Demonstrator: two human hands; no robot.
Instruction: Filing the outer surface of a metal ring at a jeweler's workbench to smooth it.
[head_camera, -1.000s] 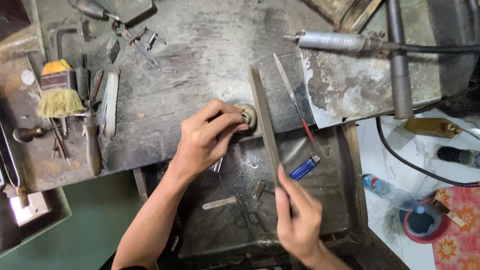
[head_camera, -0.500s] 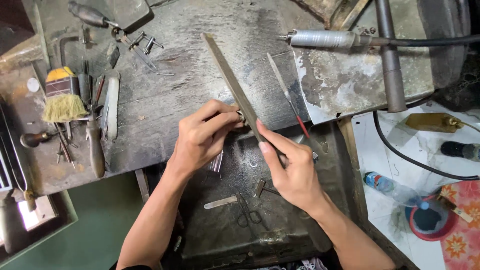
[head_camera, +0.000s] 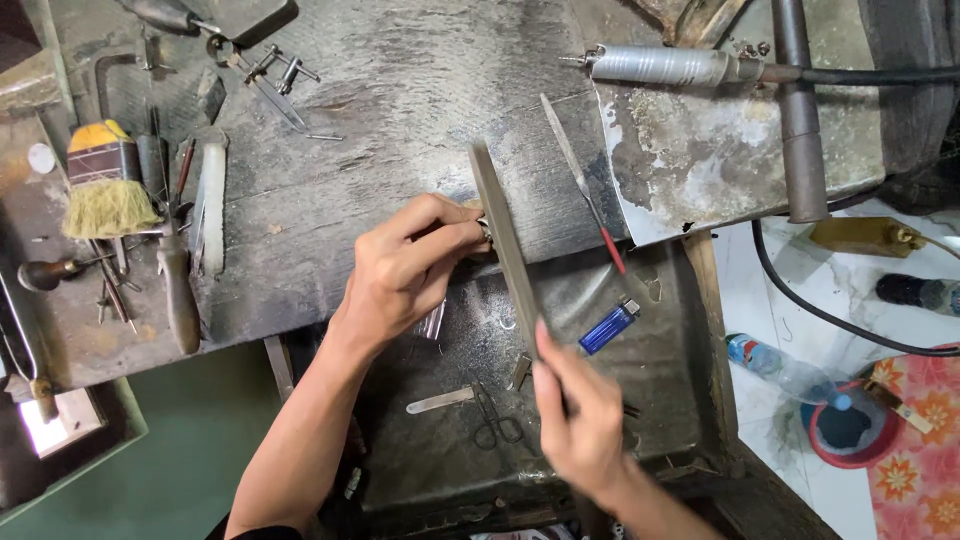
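left hand (head_camera: 405, 270) pinches small metal piece (head_camera: 486, 232) at frame centre | right hand (head_camera: 578, 415) grips flat file (head_camera: 502, 245) laid across it | counter (head_camera: 400, 110)

Soft, even daylight lay over my bench (head_camera: 400, 90), brightest on the white floor (head_camera: 790, 300) to my right, which looked nearly washed out. A dull sheen showed on the metal plate (head_camera: 700, 150). The drawer (head_camera: 640, 330) under my hands sat dimmer, with faint shadows. My right hand (head_camera: 580, 420) was slightly blurred; my left hand (head_camera: 410, 265) stayed sharp. Straight lines bowed towards the corners.
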